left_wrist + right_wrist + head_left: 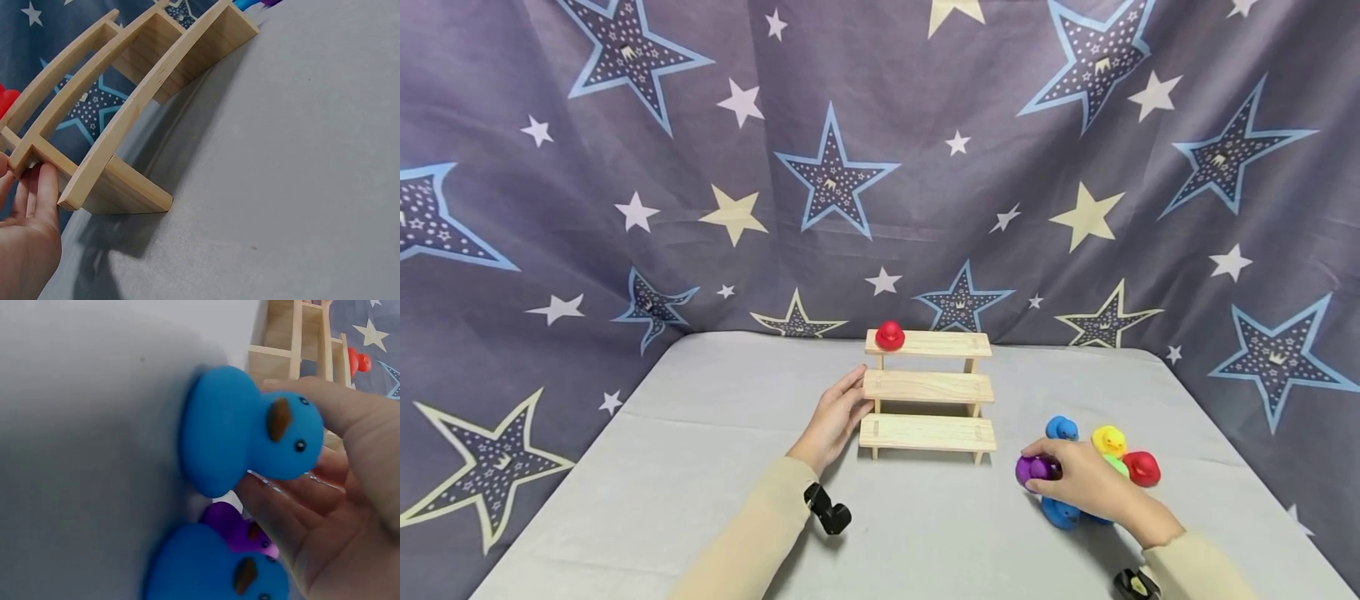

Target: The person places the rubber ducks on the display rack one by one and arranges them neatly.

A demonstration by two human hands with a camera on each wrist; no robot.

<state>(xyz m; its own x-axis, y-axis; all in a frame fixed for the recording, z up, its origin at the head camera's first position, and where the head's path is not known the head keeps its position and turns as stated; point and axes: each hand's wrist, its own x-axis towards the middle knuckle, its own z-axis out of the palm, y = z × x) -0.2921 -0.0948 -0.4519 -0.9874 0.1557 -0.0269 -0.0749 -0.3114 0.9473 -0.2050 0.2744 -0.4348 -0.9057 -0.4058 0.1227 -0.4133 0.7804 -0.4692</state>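
Observation:
My left hand (837, 417) holds the left end of the three-step wooden stand (927, 386) at its middle step. In the left wrist view its fingers (47, 187) reach under that step. A red rubber duck (891, 336) sits at the left of the top step. At the right, my right hand (1086, 479) grips a purple rubber duck (1032, 472) between thumb and fingers. Close to this hand are a blue duck (1060, 512) in front and another blue duck (1062, 428) behind. In the right wrist view a blue duck (219, 431) covers part of the hand.
Beyond the right hand sit a yellow duck (1108, 440), a red duck (1142, 468) and a partly hidden green duck (1117, 465). A grey cloth covers the table (647, 492). Behind it hangs a star-patterned curtain (880, 192).

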